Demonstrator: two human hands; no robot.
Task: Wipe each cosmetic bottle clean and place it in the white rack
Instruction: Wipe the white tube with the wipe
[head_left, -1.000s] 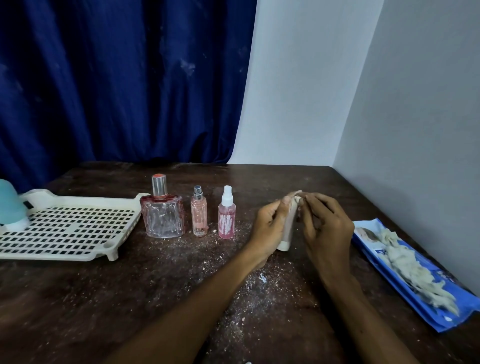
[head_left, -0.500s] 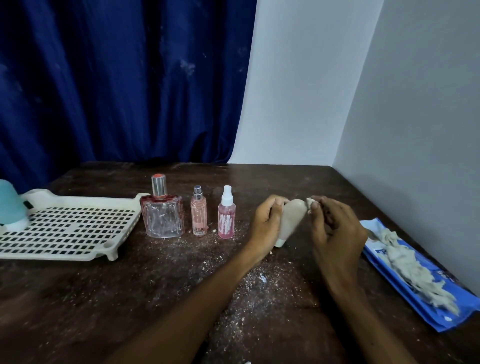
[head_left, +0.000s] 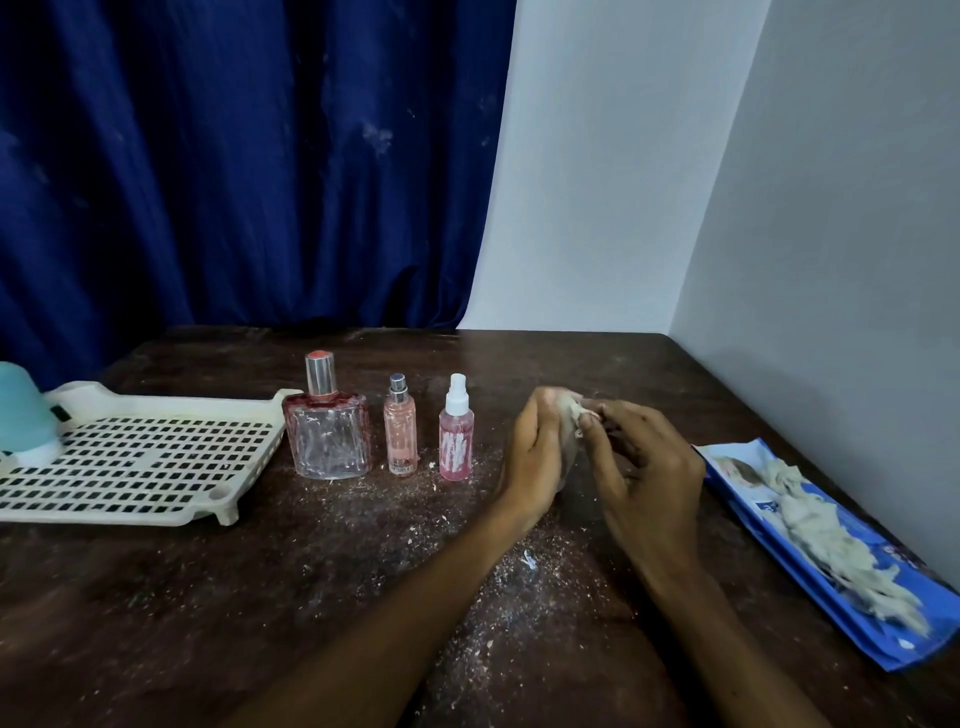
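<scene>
Dark blue curtain (head_left: 234, 156) hangs behind a dark wooden surface (head_left: 208, 597) scattered with pale dust (head_left: 519, 571). At the far left the white rack (head_left: 130, 457) lies flat, a teal-topped container (head_left: 23, 410) standing on its left end, half cut by the frame. Just right of the rack three bottles wait upright in a row, all speckled and untouched: a squat glass perfume bottle (head_left: 327, 436), a slim pink spray bottle (head_left: 400, 431) and a pink bottle with a white nozzle (head_left: 456, 436).

Further right, above the surface, the left hand (head_left: 535, 457) has its fingers curled round a pale bottle (head_left: 567, 447). A moment ago its broad face was turned out and easy to see; now the right hand (head_left: 649, 467) has closed in and only a sliver shows between the two hands. The right fingers pinch a wad (head_left: 581, 413) of pale fibre against the bottle's upper end. To my eye the bottle is being turned as it is rubbed, so the wiping is still under way and racking comes later. How clean it is I cannot tell.

At the far right, by the wall, a blue packet (head_left: 831, 561) lies with more pale fibre spilling along it.
</scene>
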